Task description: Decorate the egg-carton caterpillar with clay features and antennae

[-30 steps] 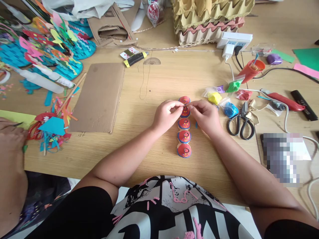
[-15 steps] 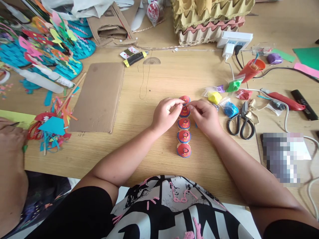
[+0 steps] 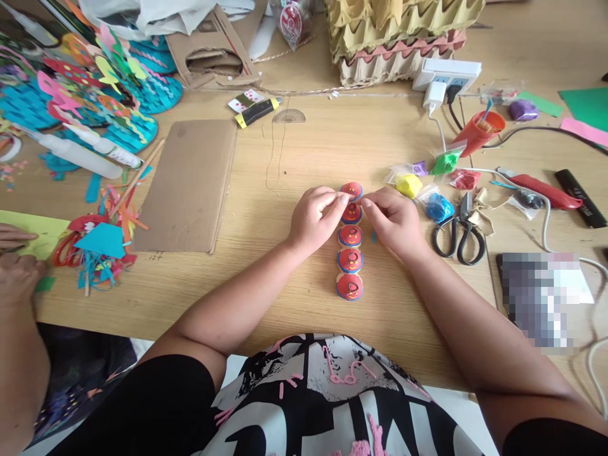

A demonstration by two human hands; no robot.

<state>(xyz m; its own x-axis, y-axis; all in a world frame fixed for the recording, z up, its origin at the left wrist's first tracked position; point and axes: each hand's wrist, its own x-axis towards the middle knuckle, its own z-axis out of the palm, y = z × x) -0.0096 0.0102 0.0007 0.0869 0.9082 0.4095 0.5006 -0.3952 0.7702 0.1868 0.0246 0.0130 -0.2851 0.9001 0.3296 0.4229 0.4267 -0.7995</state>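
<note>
A column of several red clay faces with blue rims runs down the table in front of me; the nearest is the bottom face (image 3: 350,287), and the top face (image 3: 351,190) lies between my fingertips. On its left, my left hand (image 3: 317,218) is closed in a pinch, thumb against forefinger. My right hand (image 3: 393,218) pinches likewise on the other side, its fingertips slightly apart from the left ones. Whatever the fingertips hold is too small to make out. The third face (image 3: 350,236), just below the hands, shows a dark curl and small yellow marks.
Black-handled scissors (image 3: 459,237) and bagged clay, including a blue lump (image 3: 439,208), lie right of my hand. A cardboard sheet (image 3: 187,190) lies left. Egg trays (image 3: 399,47) and a power strip (image 3: 449,76) stand behind. Another person's hand (image 3: 19,275) works at far left.
My right hand's fingertips have drawn slightly away to the right from the left ones. At far left, the other person's hands have shifted on the yellow-green paper. The clay faces stay in place.
</note>
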